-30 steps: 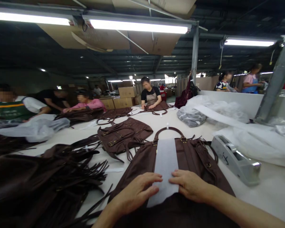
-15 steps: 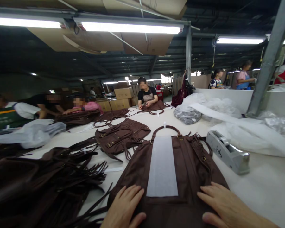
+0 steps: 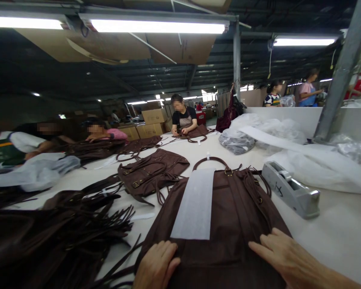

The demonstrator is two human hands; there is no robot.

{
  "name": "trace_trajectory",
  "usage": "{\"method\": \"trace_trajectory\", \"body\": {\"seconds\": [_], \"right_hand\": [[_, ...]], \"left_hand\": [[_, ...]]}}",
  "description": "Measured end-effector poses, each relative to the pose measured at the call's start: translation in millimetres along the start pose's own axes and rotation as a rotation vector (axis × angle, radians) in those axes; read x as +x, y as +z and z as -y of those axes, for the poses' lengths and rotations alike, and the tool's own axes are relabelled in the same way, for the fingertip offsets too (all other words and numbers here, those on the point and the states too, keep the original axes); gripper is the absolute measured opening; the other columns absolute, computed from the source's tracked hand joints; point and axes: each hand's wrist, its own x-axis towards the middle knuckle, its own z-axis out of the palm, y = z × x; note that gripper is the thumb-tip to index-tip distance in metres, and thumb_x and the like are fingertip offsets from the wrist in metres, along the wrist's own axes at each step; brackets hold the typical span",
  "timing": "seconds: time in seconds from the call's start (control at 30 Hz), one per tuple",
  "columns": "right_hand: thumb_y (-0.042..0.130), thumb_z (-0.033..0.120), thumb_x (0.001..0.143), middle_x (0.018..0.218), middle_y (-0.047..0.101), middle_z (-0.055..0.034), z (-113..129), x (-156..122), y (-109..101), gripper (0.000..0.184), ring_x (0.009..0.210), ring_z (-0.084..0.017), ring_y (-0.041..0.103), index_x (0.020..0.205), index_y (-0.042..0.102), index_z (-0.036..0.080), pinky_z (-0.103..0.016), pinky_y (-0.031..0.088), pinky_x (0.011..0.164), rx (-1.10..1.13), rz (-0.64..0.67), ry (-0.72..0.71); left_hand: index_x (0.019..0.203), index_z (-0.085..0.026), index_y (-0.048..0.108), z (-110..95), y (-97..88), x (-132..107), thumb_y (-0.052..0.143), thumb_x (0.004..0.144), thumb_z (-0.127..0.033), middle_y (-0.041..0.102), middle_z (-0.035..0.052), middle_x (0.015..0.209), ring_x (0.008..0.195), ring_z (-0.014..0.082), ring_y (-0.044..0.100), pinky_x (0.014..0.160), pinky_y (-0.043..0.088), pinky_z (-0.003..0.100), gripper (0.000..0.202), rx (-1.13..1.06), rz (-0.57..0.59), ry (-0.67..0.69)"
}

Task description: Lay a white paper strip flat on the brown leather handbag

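A dark brown handbag (image 3: 228,216) lies flat in front of me, its handle (image 3: 210,159) pointing away with a small white wrap on it. On its front rests a white paper strip (image 3: 194,206), slanting to the left. My left hand (image 3: 156,265) grips the bag's lower left, fingers bent and thumb alongside. At the lower right, my right hand (image 3: 284,255) holds the bag with curled fingers, the forefinger stretched across the leather. The right thumb is hidden. Neither hand touches the strip.
A grey tape dispenser (image 3: 291,192) stands right of the bag. Dark fringed bags (image 3: 60,241) are heaped at left, with another brown handbag (image 3: 153,172) behind. Clear plastic wrapping (image 3: 267,130) lies back right, near a slanted metal post (image 3: 335,76). A co-worker (image 3: 183,116) handles a bag across the table.
My hands have gone from lying flat with spread fingers to curling on the bag. The paper strip's lower end has shifted left and now slants more.
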Motion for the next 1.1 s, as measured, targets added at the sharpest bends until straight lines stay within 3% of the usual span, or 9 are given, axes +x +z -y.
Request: {"method": "trace_trajectory", "body": {"seconds": [0.1,0.23,0.33,0.47,0.63,0.77,0.9,1.0,1.1], "right_hand": [[0.067,0.069,0.067,0.096,0.067,-0.0153,-4.2,6.3,-6.2,0.078,0.076,-0.030,0.063,0.122,0.060,0.014,-0.042,0.047,0.073,0.077,0.004,0.021],[0.070,0.066,0.064,0.100,0.067,-0.0111,-17.4,19.8,-31.6,0.076,0.084,-0.031,0.062,0.124,0.058,0.021,-0.041,0.044,0.076,0.203,0.064,0.109],[0.076,0.062,0.060,0.096,0.066,-0.0054,-36.1,33.2,-51.4,0.075,0.087,-0.028,0.060,0.125,0.058,0.028,-0.034,0.043,0.075,0.338,0.087,0.185],[0.081,0.057,0.054,0.084,0.060,0.0012,-61.8,52.3,-40.9,0.067,0.080,-0.019,0.056,0.113,0.064,0.029,-0.025,0.040,0.067,0.544,0.124,0.299],[0.082,0.054,0.053,0.078,0.059,0.0033,-68.3,60.2,-6.4,0.058,0.076,-0.018,0.057,0.104,0.069,0.030,-0.024,0.037,0.061,0.605,0.139,0.341],[0.079,0.060,0.054,0.091,0.067,-0.0021,-55.1,52.5,-10.5,0.060,0.089,-0.028,0.060,0.107,0.068,0.034,-0.033,0.041,0.074,0.434,0.101,0.285],[0.076,0.063,0.058,0.088,0.069,-0.0017,-43.3,44.6,-16.9,0.052,0.085,-0.029,0.062,0.100,0.069,0.034,-0.034,0.040,0.073,0.358,0.038,0.230],[0.075,0.063,0.059,0.080,0.069,-0.0001,-42.4,41.8,-17.0,0.044,0.079,-0.025,0.061,0.087,0.068,0.029,-0.031,0.037,0.068,0.337,0.025,0.228],[0.074,0.065,0.058,0.074,0.066,0.0005,-45.7,40.0,-16.7,0.045,0.073,-0.023,0.059,0.078,0.065,0.026,-0.029,0.033,0.063,0.295,0.036,0.239]], "left_hand": [[0.081,-0.022,0.055,3.1,-6.2,16.6,0.035,0.098,-0.041,0.064,-0.0017,0.076,0.069,0.0156,0.061,0.063,0.040,0.026,0.032,-0.178,0.221,-0.132],[0.074,-0.022,0.052,13.9,-21.2,42.9,0.028,0.098,-0.047,0.062,-0.0019,0.074,0.073,0.0165,0.060,0.067,0.036,0.026,0.042,-0.302,0.469,-0.292],[0.069,-0.020,0.048,23.7,-28.6,62.0,0.025,0.097,-0.051,0.057,-0.0023,0.070,0.070,0.0160,0.055,0.067,0.035,0.025,0.047,-0.428,0.544,-0.352],[0.065,-0.020,0.046,28.6,-17.4,75.0,0.023,0.097,-0.053,0.055,-0.0024,0.066,0.065,0.0154,0.052,0.064,0.033,0.025,0.052,-0.500,0.558,-0.394],[0.075,-0.021,0.059,29.8,5.7,69.9,0.024,0.098,-0.050,0.066,0.0006,0.078,0.079,0.0191,0.061,0.072,0.036,0.029,0.051,-0.270,0.541,-0.379],[0.080,-0.020,0.062,18.8,-7.4,68.8,0.028,0.098,-0.044,0.065,0.0053,0.086,0.084,0.0238,0.060,0.076,0.039,0.035,0.045,-0.028,0.543,-0.297],[0.092,-0.023,0.063,-21.8,-29.1,70.0,0.036,0.095,-0.048,0.063,0.0072,0.100,0.092,0.0260,0.058,0.083,0.043,0.042,0.038,0.000,0.466,-0.185],[0.116,-0.020,0.056,-46.6,-23.6,64.1,0.047,0.082,-0.070,0.064,0.0111,0.111,0.099,0.0274,0.060,0.089,0.046,0.042,0.061,-0.113,0.379,0.011],[0.123,-0.017,0.051,-48.6,0.0,51.0,0.049,0.068,-0.084,0.063,0.0174,0.117,0.103,0.0325,0.062,0.087,0.050,0.043,0.087,-0.048,0.258,0.123]]}}
